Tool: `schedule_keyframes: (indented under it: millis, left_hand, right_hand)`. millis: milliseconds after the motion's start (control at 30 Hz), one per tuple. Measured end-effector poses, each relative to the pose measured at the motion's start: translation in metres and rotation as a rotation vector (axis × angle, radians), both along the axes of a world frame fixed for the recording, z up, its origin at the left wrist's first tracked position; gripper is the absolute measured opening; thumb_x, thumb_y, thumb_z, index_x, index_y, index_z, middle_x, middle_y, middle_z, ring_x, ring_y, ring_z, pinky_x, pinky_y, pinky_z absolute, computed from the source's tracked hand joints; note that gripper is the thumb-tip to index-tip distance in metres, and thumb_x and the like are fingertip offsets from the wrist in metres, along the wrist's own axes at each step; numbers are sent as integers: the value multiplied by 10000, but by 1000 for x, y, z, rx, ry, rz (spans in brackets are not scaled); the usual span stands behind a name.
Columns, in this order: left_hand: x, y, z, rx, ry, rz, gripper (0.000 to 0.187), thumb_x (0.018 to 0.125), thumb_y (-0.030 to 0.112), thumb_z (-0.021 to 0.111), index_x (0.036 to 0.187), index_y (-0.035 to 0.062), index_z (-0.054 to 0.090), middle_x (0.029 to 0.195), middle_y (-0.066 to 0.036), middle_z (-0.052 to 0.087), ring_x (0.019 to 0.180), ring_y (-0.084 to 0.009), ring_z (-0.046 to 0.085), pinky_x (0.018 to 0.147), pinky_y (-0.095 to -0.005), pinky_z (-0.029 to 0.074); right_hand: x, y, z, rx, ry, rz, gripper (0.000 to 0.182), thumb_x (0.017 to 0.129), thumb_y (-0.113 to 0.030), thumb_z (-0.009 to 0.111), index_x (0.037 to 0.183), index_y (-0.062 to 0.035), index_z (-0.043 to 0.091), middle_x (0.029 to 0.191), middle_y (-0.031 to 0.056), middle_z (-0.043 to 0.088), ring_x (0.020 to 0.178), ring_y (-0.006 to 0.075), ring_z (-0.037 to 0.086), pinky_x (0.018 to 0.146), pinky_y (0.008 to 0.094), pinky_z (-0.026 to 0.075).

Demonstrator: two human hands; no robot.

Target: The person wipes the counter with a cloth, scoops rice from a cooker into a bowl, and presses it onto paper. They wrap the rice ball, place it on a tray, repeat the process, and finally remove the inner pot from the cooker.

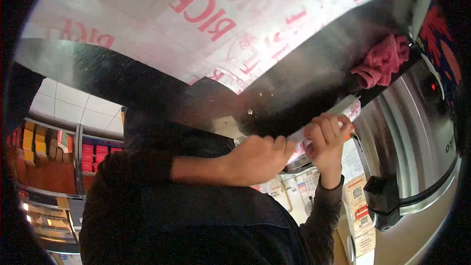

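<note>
Between both hands sits a rolled paper tube. Left hand is closed around its lower end, and right hand grips its middle. Just above them lies a red cloth on the shiny table.

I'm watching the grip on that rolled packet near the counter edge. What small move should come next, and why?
Probably keep rolling the packet tighter: both the left hand and right hand grip it, and its printed end sticks out past the fingers by the steel counter.
</note>
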State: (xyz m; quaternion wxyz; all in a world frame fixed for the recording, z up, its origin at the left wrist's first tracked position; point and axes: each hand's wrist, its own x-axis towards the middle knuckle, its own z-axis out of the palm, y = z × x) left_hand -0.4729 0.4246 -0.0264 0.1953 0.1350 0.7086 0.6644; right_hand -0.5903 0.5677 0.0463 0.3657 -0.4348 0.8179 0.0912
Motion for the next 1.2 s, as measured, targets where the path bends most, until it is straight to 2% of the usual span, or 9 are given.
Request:
schedule_keyframes:
  millis: [167, 533, 667, 733, 800, 867, 1000, 1133, 1200]
  left_hand:
    - [11, 5, 5, 81, 132, 256, 136, 745, 135, 537, 791, 14, 493, 619, -59, 451, 464, -157, 517, 358, -287, 397]
    - [-3, -9, 2, -181, -10, 79, 163, 751, 127, 546, 854, 16, 485, 698, -93, 528, 553, -211, 594, 430, -317, 492]
    - [-3, -10, 10, -381, 5, -34, 155, 766, 90, 524, 896, 10, 500, 736, -113, 567, 603, -259, 630, 472, -349, 515]
    - [1, -2, 11, -441, 34, -72, 150, 761, 79, 522, 892, 9, 506, 736, -114, 571, 602, -264, 628, 488, -350, 519]
    - [0, -2, 21, -502, -1, -124, 121, 792, 89, 520, 878, 4, 520, 791, -150, 602, 647, -297, 636, 532, -397, 520]
    - [-2, -8, 39, -571, -70, -205, 151, 820, 113, 517, 913, -3, 544, 840, -164, 623, 705, -311, 645, 586, -417, 523]
    - [1, -25, 47, -437, -4, 153, 220, 827, 178, 559, 1007, 58, 600, 858, -134, 652, 750, -301, 645, 667, -406, 503]
    - [-25, -70, 62, -421, -2, 403, 234, 861, 157, 569, 1068, 50, 584, 811, -109, 635, 722, -225, 629, 656, -324, 488]
    - [-41, -93, 66, -469, 98, 523, 231, 874, 135, 547, 1086, 48, 579, 889, -96, 634, 795, -194, 619, 651, -319, 484]
  right_hand:
    - [1, 2, 19, -93, 66, -9, 225, 587, -145, 632, 798, -117, 561, 867, 20, 558, 867, 209, 561, 822, 437, 318]
    - [-11, -9, -1, -67, 44, -32, 189, 660, -92, 595, 848, -105, 586, 920, 45, 587, 955, 216, 562, 890, 432, 325]
    - [-28, 2, -2, -264, 74, -375, 243, 703, -47, 623, 944, -53, 595, 966, 123, 573, 1017, 304, 531, 898, 451, 367]
    - [-57, -8, -6, -556, 641, -364, 319, 765, -83, 626, 1076, -38, 572, 1089, 200, 531, 1057, 363, 491, 911, 476, 373]
    - [-86, -16, -2, -600, 788, -479, 399, 821, -182, 609, 1187, -48, 529, 1213, 250, 459, 1100, 382, 455, 939, 476, 370]
    - [-114, 20, -57, -529, 660, -556, 432, 828, -255, 580, 1212, -67, 521, 1270, 254, 423, 1113, 396, 444, 946, 484, 378]
    - [-74, -31, -59, -400, 883, -770, 320, 812, -207, 554, 1078, -30, 572, 1108, 206, 522, 1046, 422, 442, 870, 500, 404]
    - [-27, -31, -81, -789, 716, -626, 215, 790, -151, 553, 959, -19, 537, 1031, 206, 529, 973, 405, 449, 806, 498, 396]
    - [-25, -16, -53, -950, 473, -769, 204, 821, -125, 527, 980, 2, 512, 991, 214, 548, 917, 403, 484, 779, 484, 401]
